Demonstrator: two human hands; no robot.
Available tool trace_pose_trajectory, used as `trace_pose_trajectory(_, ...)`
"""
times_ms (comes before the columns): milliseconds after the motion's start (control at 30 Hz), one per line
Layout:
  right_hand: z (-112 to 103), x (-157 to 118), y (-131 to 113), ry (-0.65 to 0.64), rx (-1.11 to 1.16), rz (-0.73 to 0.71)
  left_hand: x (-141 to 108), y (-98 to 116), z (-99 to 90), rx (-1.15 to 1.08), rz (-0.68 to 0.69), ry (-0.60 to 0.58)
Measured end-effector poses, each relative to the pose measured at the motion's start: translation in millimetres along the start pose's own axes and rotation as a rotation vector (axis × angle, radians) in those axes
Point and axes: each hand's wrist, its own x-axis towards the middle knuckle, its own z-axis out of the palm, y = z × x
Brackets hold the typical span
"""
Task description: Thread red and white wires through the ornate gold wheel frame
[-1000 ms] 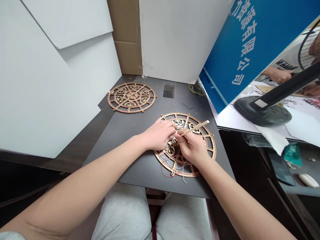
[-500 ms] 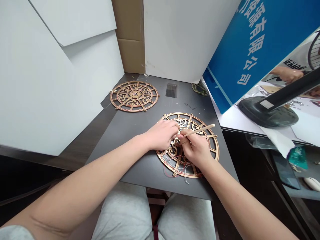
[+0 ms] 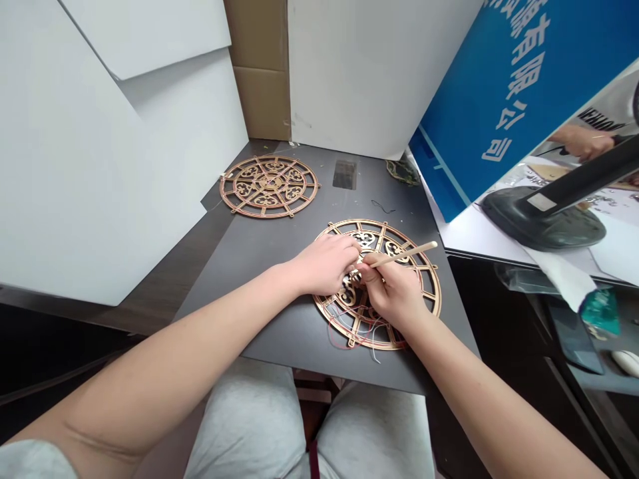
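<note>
A round openwork wooden panel [image 3: 357,332] with scroll patterns lies flat on the dark table, red and white wires [image 3: 375,342] trailing over its near edge. Over its middle, my right hand [image 3: 394,289] pinches a thin pale wooden stick [image 3: 412,252], which slants up to the right. The stick's lower tip is hidden by the fingers. My left hand [image 3: 332,263] rests on the panel's left part, fingers curled close beside the right fingertips. What the left fingers grip, if anything, is hidden.
A second round wooden panel [image 3: 269,214] lies at the back left of the table [image 3: 224,279]. Behind stand white boards [image 3: 349,80] and a blue sign board [image 3: 464,140]. To the right are a black stand base [image 3: 544,219] and a co-worker's hand [image 3: 582,143].
The view has shifted slightly. Both hands stay over the middle of the panel, and the stick is still in my right hand at nearly the same slant.
</note>
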Motion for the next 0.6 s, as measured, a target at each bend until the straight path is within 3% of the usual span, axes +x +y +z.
trace_pose_trajectory(233,0.6,2.1,-0.2,0.041,0.017,-0.024,0.4,0.8,-0.5,-0.008,-0.01,-0.001)
trace_pose_trajectory(600,-6.1,-0.5,-2.7,0.093,0.032,0.056,-0.1,-1.6,4.4,-0.026,0.012,0.041)
